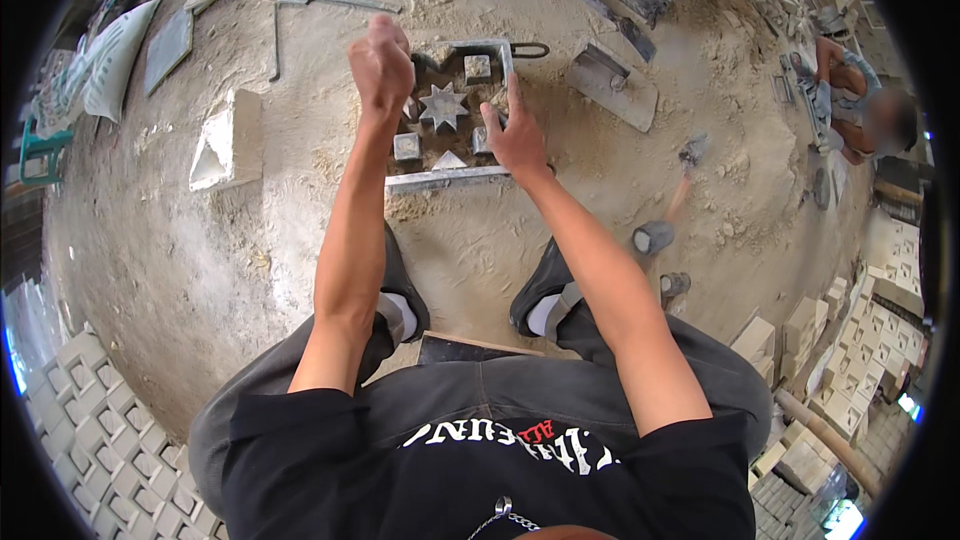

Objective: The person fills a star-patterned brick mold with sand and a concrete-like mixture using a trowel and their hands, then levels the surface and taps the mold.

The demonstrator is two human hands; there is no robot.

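A metal mold frame (447,179) lies on the sandy ground in front of me. Inside it stand a star-shaped block (443,107), several small square blocks (477,67) and a triangular piece (449,160), with dark gaps between them. My left hand (382,65) is closed in a fist at the frame's left side, covering part of that edge; whatever it may grip is hidden. My right hand (517,143) rests at the frame's right side with index finger and thumb spread, the index finger pointing along the right wall. A looped metal handle (530,50) sticks out at the far right corner.
Right of the frame lie a flat float with a handle (615,85), a small trowel (692,150) and a grey cylinder (653,237). A white block (226,140) stands left. Pale cast blocks (860,370) are stacked lower right. Another person (855,100) crouches far right.
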